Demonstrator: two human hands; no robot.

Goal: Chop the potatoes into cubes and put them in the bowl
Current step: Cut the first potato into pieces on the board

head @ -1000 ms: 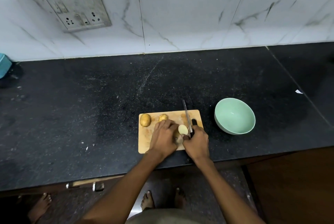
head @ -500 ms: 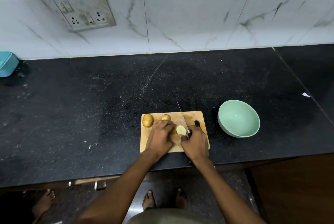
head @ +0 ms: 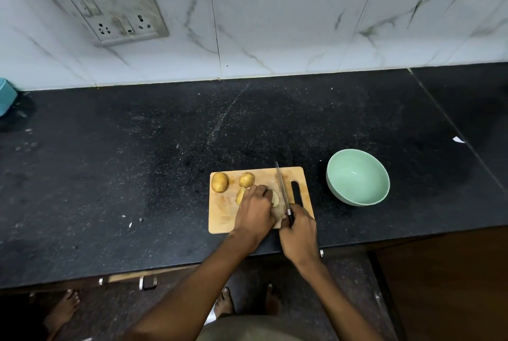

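Observation:
A wooden cutting board (head: 222, 217) lies near the counter's front edge. Two whole potatoes (head: 219, 182) (head: 246, 179) sit on its far left part. A cut potato piece (head: 240, 195) lies just left of my left hand (head: 255, 210), which covers and holds another cut piece (head: 275, 199) showing its pale face. My right hand (head: 298, 233) grips the black handle of a knife (head: 281, 189), whose blade lies flat-angled to the right of that piece, tip pointing away. An empty mint-green bowl (head: 357, 177) stands right of the board.
The black stone counter (head: 137, 162) runs left and right, with a white tiled wall and a socket plate (head: 115, 10) behind. A teal object (head: 5, 95) sits at the far left edge. A scrap of white paper (head: 458, 140) lies far right. Bare feet show below.
The knife has come away to the right of the potato, and a cut piece now lies apart to the left of my left hand. The camera moved slightly.

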